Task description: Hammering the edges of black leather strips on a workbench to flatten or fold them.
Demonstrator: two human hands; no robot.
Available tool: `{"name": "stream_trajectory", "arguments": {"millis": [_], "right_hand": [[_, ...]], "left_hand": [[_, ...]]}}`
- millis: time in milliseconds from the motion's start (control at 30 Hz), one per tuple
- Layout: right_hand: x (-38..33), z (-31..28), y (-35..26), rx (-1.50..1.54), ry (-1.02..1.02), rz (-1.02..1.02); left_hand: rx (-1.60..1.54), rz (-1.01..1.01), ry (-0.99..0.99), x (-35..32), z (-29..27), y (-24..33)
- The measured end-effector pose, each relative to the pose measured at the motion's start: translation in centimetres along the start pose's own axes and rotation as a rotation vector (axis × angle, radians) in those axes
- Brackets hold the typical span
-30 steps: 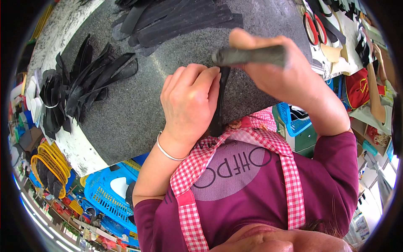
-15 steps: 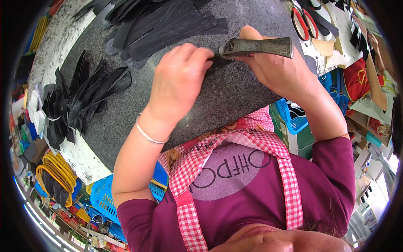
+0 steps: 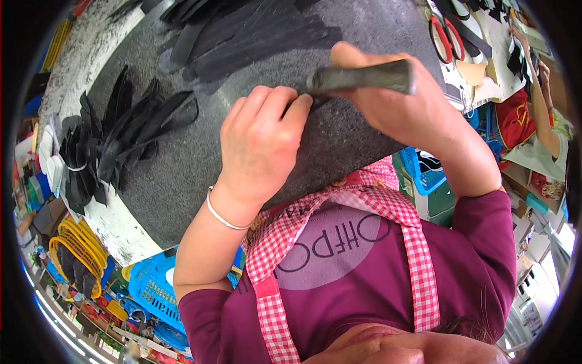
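Observation:
My right hand is wrapped round a hammer whose dark metal head lies across the top of the fist; the handle is mostly hidden and the head is blurred. Close beside the hammer's round face, my left hand has its fingers curled down, thumb and forefinger pinching a dark strip. Most of that strip is covered by my hands. Under both hands lies a grey speckled slab. Beyond them, a pile of flat black strips is spread across the slab.
At the left, a tied bundle of black strips overhangs a white board. Red-handled scissors lie at the far right by beige scraps. Blue baskets and yellow baskets stand lower left. Another person's arm shows at right.
The hammer has moved slightly left and down toward my left fingertips. My left hand has shifted a little right and nearer, its fingers now pressed down closer to the slab.

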State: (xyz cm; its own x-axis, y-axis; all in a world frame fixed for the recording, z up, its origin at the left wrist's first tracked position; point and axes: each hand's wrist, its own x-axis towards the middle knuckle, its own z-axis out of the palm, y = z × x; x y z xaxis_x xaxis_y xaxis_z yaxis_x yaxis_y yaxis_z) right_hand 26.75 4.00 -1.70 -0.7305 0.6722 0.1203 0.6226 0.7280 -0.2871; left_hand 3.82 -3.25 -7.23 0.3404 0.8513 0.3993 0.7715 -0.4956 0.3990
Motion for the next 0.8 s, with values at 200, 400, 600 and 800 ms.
{"name": "stream_trajectory", "arguments": {"millis": [200,400,600,800], "right_hand": [[-0.2,1.1,0.1,-0.025,0.027,-0.033],[0.0,0.9,-1.3,0.070,0.017,-0.045],[0.4,1.6,-1.8,-0.061,-0.013,-0.134],[-0.3,2.8,-2.5,0.000,-0.034,-0.086]], "left_hand": [[-0.029,-0.062,0.020,-1.5,-0.5,0.7],[-0.064,-0.100,0.065,-2.8,-0.8,0.5],[-0.180,-0.190,0.017,-4.5,-1.4,-0.1],[0.004,-0.169,0.129,-4.8,-0.1,1.5]]}}
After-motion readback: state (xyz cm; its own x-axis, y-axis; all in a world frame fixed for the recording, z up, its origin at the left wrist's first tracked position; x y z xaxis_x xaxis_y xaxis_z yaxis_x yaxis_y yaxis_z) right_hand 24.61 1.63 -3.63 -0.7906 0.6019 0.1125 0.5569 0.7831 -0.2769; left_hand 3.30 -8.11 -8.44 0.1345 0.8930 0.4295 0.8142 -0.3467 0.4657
